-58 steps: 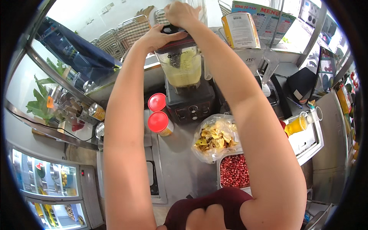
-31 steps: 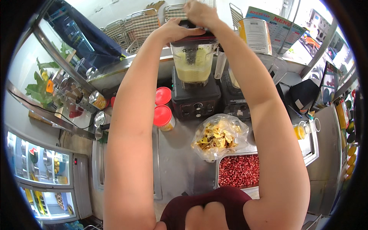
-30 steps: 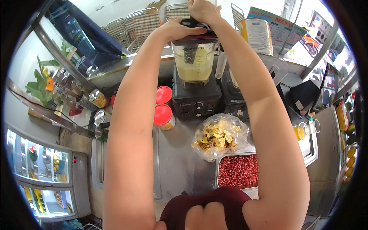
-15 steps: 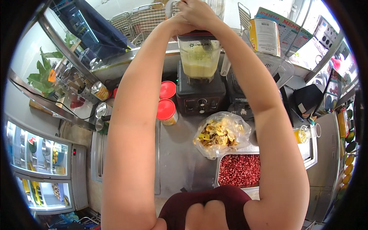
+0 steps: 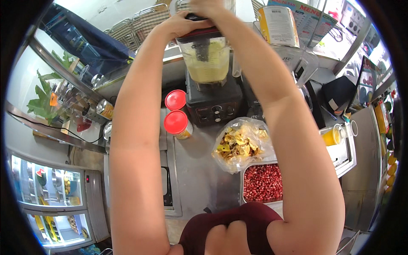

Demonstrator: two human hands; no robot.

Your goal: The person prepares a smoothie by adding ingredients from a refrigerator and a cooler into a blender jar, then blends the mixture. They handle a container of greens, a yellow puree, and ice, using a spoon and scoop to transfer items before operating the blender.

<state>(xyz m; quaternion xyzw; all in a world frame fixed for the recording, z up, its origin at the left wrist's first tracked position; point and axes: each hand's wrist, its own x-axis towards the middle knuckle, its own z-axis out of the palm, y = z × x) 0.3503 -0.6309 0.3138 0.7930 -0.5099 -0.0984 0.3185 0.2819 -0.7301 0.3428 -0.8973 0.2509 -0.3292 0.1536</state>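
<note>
A clear blender jug (image 5: 207, 68) part-filled with pale yellow-green liquid stands upright on its black motor base (image 5: 214, 102). On the jug's dark lid (image 5: 199, 34) lies my left hand (image 5: 182, 25), its fingers curled around the raised black middle of the lid. Just above it, at the top edge of the view, my right hand (image 5: 207, 7) is smeared by motion. Its fingers do not show clearly, so whether it touches the lid is hard to make out. Both my forearms reach far forward over the counter.
Two red-lidded tubs (image 5: 176, 122) stand left of the base. A clear bag of yellow peelings (image 5: 240, 144) and a metal tray of pomegranate seeds (image 5: 262, 182) lie nearer. A second clear jug (image 5: 297, 63), a large yellow can (image 5: 278, 25) and a cup of yellow pieces (image 5: 332, 136) are right.
The view has shifted, so the counter things sit a little further left. My right hand, earlier clasped over my left on the lid, is now blurred. My left hand stays at the lid.
</note>
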